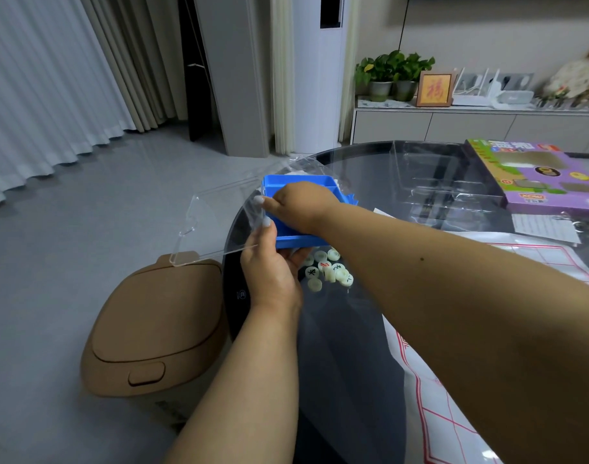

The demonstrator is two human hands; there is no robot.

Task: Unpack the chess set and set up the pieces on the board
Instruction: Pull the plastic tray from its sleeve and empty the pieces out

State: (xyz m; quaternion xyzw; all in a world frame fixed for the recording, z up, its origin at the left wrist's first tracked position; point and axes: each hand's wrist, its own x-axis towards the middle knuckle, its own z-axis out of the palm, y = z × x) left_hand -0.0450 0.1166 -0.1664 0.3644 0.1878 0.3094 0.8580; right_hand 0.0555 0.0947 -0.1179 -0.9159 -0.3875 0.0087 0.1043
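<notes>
**Blue tray held over the table edge**

A brown bin (152, 326) is seen on the floor at the left. The clear lid (216, 222) is pinched at its right edge by the left hand (269, 262). The blue tray (296, 212) is gripped by the right hand (300, 204), fingers curled over its rim. Pale round pieces (328, 269) are lying on the dark table (353, 346) just below the tray. The paper board (454, 413) is spread at the right, and a purple box (537, 175) is placed further back.
</notes>
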